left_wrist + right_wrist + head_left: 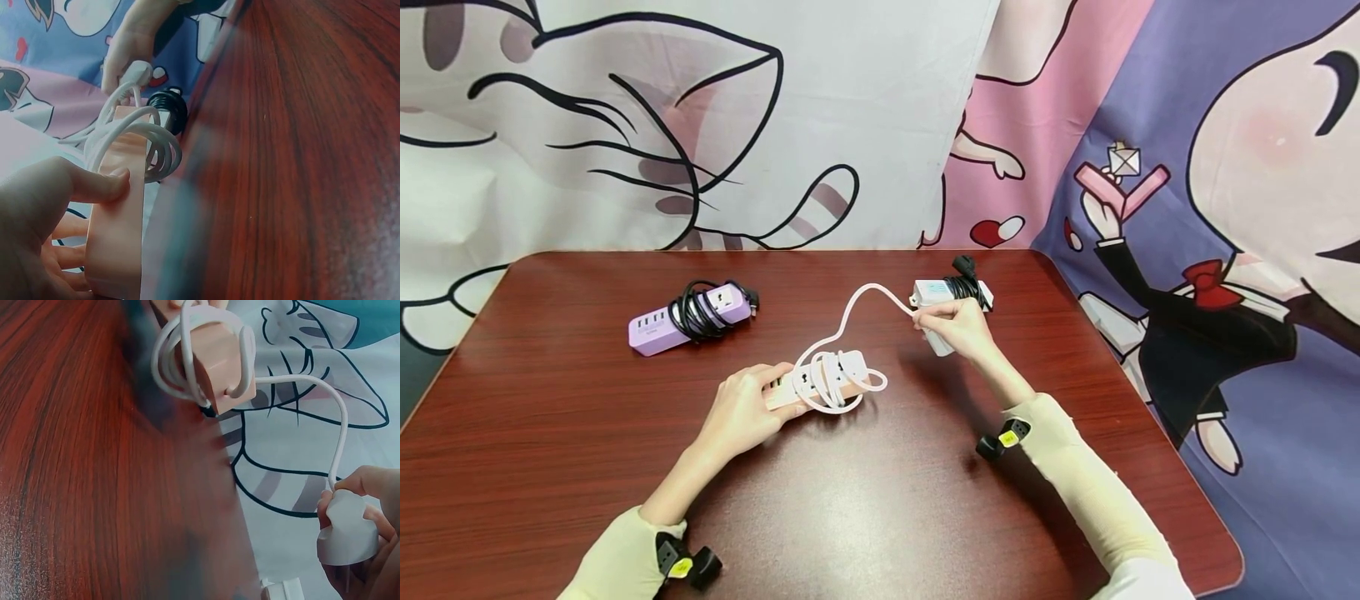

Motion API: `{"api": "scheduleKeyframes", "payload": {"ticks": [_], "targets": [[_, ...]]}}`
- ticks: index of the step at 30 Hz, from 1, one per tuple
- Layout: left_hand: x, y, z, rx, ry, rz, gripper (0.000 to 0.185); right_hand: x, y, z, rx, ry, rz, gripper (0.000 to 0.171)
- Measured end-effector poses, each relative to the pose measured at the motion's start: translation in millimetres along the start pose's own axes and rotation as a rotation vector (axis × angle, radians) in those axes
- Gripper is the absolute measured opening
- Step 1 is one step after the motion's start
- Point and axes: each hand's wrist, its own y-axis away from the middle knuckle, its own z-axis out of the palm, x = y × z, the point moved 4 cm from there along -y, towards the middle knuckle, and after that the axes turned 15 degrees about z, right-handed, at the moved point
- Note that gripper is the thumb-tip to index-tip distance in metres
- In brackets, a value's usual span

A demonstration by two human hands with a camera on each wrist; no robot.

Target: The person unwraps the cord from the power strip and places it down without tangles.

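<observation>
Mid-table, our left hand (741, 410) clamps the pink power strip (816, 379) flat — anchoring it — while our right hand (958, 325) pinches the white plug (345, 532), drawing its cord (850, 312) taut.

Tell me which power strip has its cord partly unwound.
The pink power strip under the left hand; its white cord trails loose, while the others stay bundled.

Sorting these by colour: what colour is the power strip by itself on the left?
Purple power strip, clearest in the head view.
</observation>
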Motion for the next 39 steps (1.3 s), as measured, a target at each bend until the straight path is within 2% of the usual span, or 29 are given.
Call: {"api": "scheduleKeyframes", "payload": {"ticks": [13, 26, 39], "targets": [[-4.3, 1.0, -0.5, 0.016, -0.030, 0.003, 0.050, -5.7, 18.2, -5.7, -0.079, -0.062, -0.037, 0.022], [-7.4, 1.2, -4.4, 0.032, -0.033, -0.019, 0.045, -0.3, 35.5, -14.9, -0.088, -0.103, -0.003, 0.026], [-12.0, 1.8, -7.1, 0.052, -0.041, -0.030, 0.042, 10.5, 49.2, -20.9, -0.136, -0.074, 0.003, 0.025]]}}
